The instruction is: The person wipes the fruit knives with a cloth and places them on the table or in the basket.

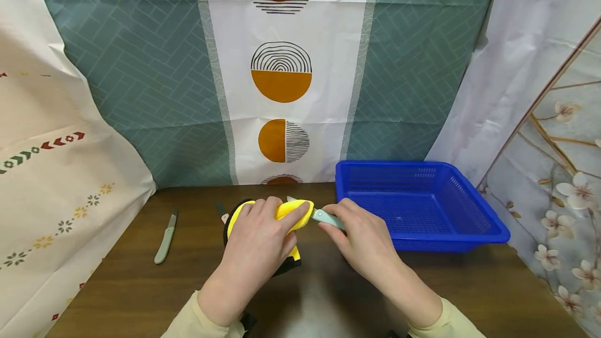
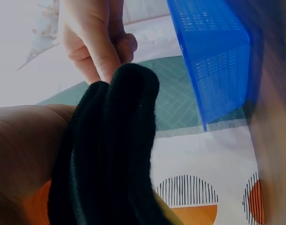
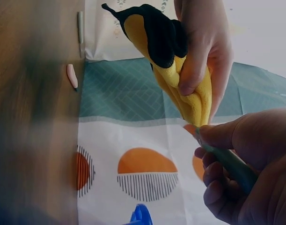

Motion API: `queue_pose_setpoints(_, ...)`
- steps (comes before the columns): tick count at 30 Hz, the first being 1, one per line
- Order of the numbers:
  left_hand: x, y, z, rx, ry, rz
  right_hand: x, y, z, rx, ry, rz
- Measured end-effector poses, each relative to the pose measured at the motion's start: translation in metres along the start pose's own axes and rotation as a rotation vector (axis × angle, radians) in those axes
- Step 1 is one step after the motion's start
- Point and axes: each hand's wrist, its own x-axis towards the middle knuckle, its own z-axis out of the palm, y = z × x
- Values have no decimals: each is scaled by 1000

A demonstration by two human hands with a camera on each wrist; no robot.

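Note:
In the head view my left hand grips a yellow cloth with black edging, folded around the blade of a knife. My right hand holds that knife by its mint-green handle, thumb and fingers curled round it. Most of the blade is hidden in the cloth; a bit of pale metal shows above the fold. From the right wrist, the yellow folds meet the handle right at my right thumb. The left wrist view is mostly filled by the cloth's black side.
A second knife with a pale green handle lies on the wooden table at the left. A knife with a pink handle lies behind the cloth. The blue basket stands at the back right, before a patterned curtain.

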Motion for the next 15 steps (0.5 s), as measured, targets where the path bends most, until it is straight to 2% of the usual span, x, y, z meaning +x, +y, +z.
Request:
queue_pose_setpoints(7,4,-5,0,16,13,-11,0,3,-5,6,17,-26)
queue_pose_setpoints(15,2,-9,0,12,30,-9,-2,2,-7,13,7,-13)
